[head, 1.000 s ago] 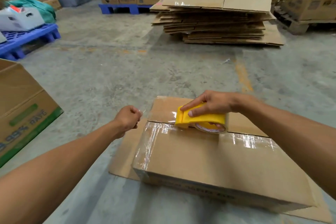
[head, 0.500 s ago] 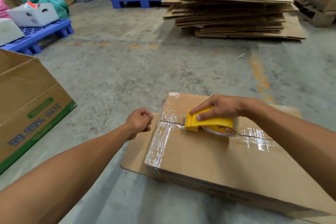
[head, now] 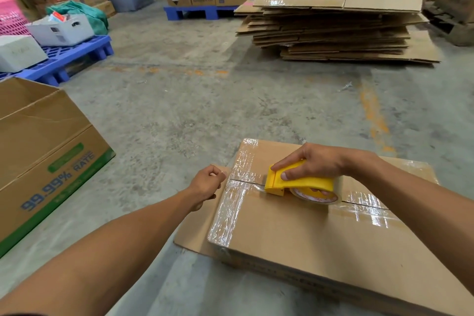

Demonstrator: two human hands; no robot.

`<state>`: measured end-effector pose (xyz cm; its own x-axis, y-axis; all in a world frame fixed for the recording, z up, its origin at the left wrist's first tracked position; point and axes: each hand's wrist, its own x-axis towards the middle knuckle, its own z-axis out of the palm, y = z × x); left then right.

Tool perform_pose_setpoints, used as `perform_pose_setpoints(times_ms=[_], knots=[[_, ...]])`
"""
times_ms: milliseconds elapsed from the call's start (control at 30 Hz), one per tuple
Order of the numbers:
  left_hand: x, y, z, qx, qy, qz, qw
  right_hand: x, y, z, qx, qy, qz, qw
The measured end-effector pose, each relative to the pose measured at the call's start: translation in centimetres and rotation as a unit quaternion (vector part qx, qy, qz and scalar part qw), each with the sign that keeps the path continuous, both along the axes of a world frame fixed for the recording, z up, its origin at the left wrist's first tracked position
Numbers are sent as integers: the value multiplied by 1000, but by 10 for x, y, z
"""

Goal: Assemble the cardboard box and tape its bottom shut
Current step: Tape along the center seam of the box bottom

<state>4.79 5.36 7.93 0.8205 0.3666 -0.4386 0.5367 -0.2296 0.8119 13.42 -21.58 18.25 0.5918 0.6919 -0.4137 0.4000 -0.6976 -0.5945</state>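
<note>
1. I see a grey, stained concrete floor (head: pixel 195 110) carrying everything.
2. A taped brown cardboard box (head: pixel 307 238) lies flat on it, nearest me.
3. Left of that box stands a large open brown carton with green and blue print (head: pixel 48 156).
4. Beyond the box, well apart, sits a stack of flattened brown cardboard sheets (head: pixel 333 33).
5. Far left of the box rests a blue plastic pallet (head: pixel 74 56); another blue pallet (head: pixel 195 11) sits farther back.

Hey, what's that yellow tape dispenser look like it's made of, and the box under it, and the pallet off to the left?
The yellow tape dispenser looks like moulded plastic: uniform colour, smooth matte surface. The box is brown cardboard, matte, with glossy clear tape wrinkling and glinting along its seams. The blue pallet appears to be plastic too, judging by its even colour and moulded grid top.
</note>
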Motion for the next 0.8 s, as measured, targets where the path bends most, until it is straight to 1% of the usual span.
perform_pose_setpoints(times_ms=[67,200,267,333,400,433,467,500,533,567,600,633,667,700,800], knots=[[-2,-4,-2,-4,2,-2,1000,1,0,-1,0,-2,-1,1000],[-7,-18,-2,-82,20,16,996,1,0,-1,-2,-1,1,1000],[-8,-24,-2,-89,38,30,995,1,1,-2,-6,-2,2,1000],[-9,-23,-3,-109,71,48,990,1,1,-2,-9,-3,2,1000],[-15,-16,-2,-131,124,61,982,2,1,-2,-10,-2,0,1000],[-18,-12,-3,-115,145,57,981,2,1,-1,-9,-1,-1,1000],[-21,-10,-5,-67,148,46,986,1,1,-1,-7,0,-1,1000],[-22,-9,-9,5,115,38,993,2,1,-2,-5,1,-3,1000],[-23,-9,-13,87,53,38,994,1,1,-2,-3,-1,-5,1000],[-23,-12,-13,154,-24,36,987,1,1,-3,-3,-3,-6,1000],[-24,-17,-9,196,-97,18,976,1,1,-3,-3,-4,-6,1000],[-25,-23,-5,213,-147,-7,966,1,1,-2,-4,-6,-6,1000],[-26,-28,-4,221,-174,-36,959,1,1,-2,-5,-7,-5,1000],[-28,-32,-4,233,-185,-66,952,1,1,-2,-6,-8,-3,1000],[-35,-42,-6,255,-170,-136,942,1,1,-2,-7,-11,0,1000]])
